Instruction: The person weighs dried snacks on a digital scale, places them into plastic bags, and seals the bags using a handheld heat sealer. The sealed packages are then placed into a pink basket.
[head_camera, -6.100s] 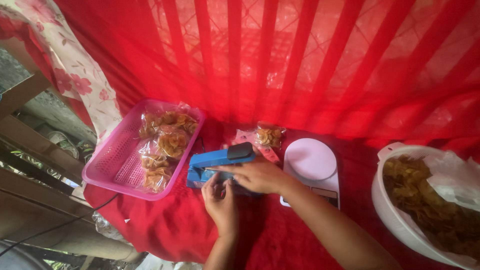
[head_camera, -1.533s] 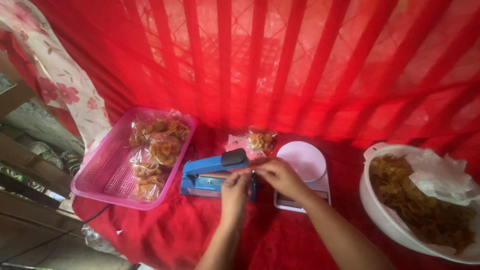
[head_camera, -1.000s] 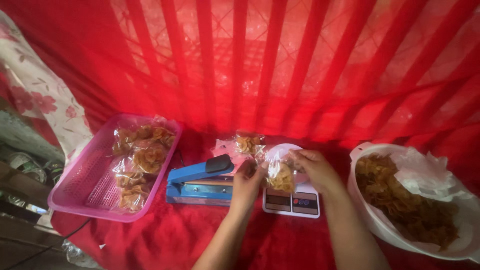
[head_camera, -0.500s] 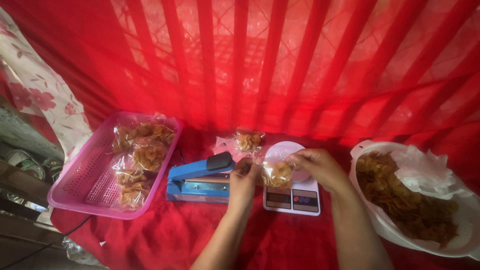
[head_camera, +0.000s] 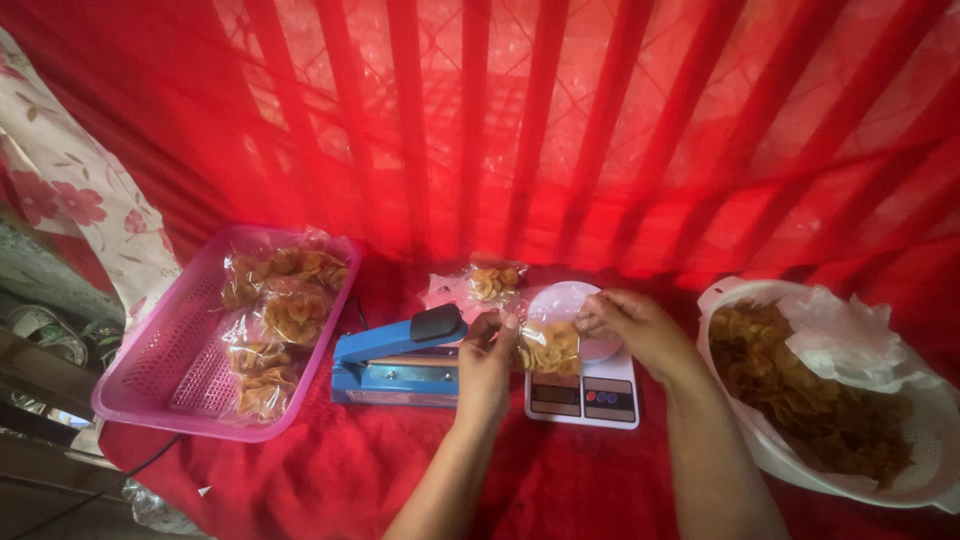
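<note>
Red cloth table: both hands, left hand (head_camera: 487, 352) and right hand (head_camera: 628, 325), pinch a chip bag (head_camera: 548, 347) over the scale (head_camera: 583, 385); weighing step, sealer (head_camera: 395, 358) next, probably.

Red cloth (head_camera: 330, 480), striped red curtain (head_camera: 560, 130), pink basket (head_camera: 180, 360), blue sealer (head_camera: 395, 362), white scale (head_camera: 585, 395), golden-brown chips (head_camera: 800, 400).

- The left hand (head_camera: 487, 352) and right hand (head_camera: 632, 325) are pinching a small clear bag of chips (head_camera: 549, 346) over the white scale (head_camera: 583, 385).
- The blue sealer (head_camera: 395, 360) is sitting just left.
- A pink basket (head_camera: 160, 370) is holding filled bags.
- A white bowl (head_camera: 750, 450) of chips is sitting on the right.
</note>
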